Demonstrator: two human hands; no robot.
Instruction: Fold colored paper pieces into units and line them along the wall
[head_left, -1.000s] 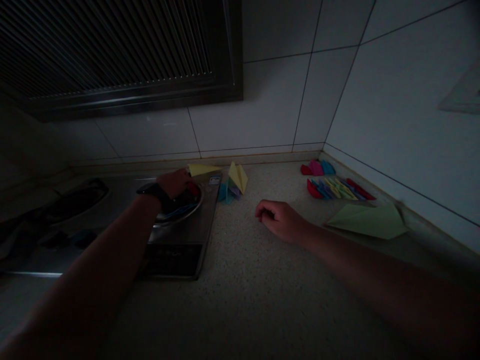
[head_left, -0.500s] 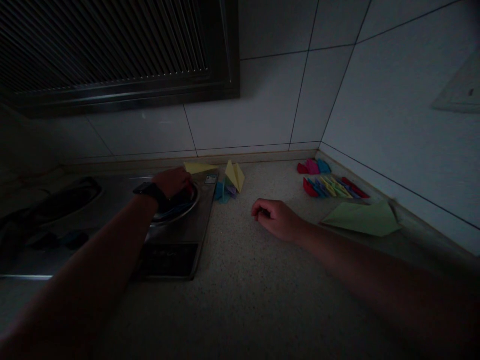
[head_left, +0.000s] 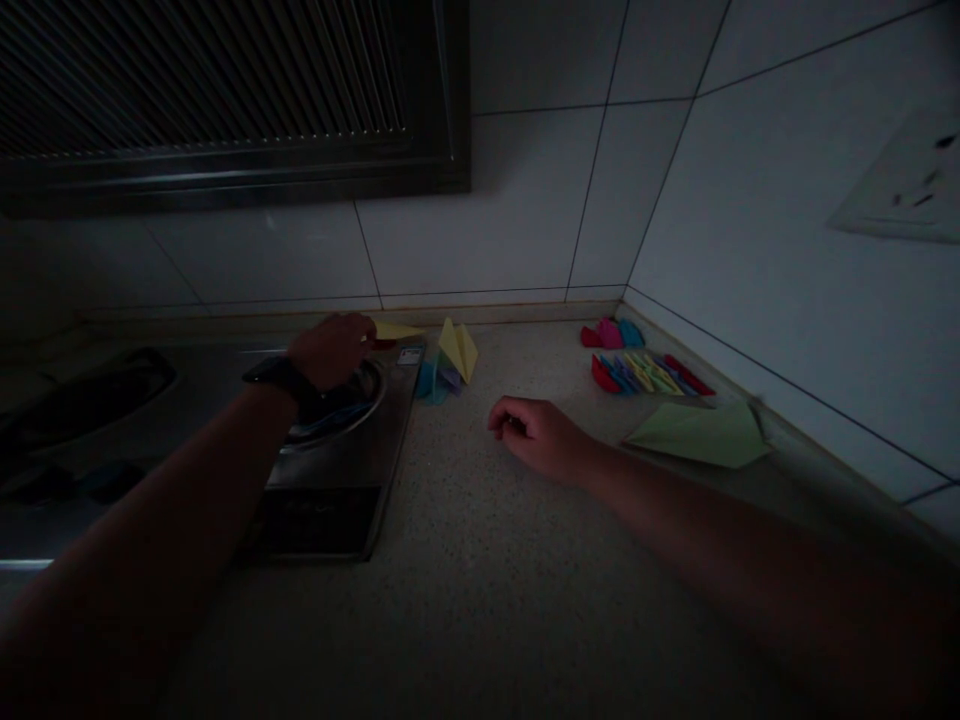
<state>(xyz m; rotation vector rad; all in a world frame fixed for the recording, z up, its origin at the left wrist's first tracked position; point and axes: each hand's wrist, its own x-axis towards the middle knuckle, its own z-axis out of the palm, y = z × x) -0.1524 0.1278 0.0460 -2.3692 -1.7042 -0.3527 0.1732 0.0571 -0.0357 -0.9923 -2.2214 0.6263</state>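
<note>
At the right end of the gas stove, my left hand [head_left: 337, 350] is closed over the burner, palm down, with a dark watch on its wrist. From its fingertips a small red piece [head_left: 383, 344], seemingly folded paper, sticks out. A yellow paper plane [head_left: 400, 330] lies just behind it. My right hand [head_left: 541, 437] rests on the counter with fingers curled loosely, and nothing shows in it. Between the hands, a second yellow paper plane [head_left: 459, 352] leans among blue and purple folded pieces [head_left: 435, 382].
Beyond my right forearm lies a green paper plane [head_left: 701, 435]. Behind it is a row of narrow coloured pieces [head_left: 649, 373], with red, pink and blue pieces [head_left: 611, 333] near the wall corner. Overhead juts the range hood [head_left: 300, 180]. The stove [head_left: 352, 470] has a raised edge.
My left hand has risen slightly and moved back off the burner with the red piece. The whole view has shifted a little. My right hand has stayed on the counter.
</note>
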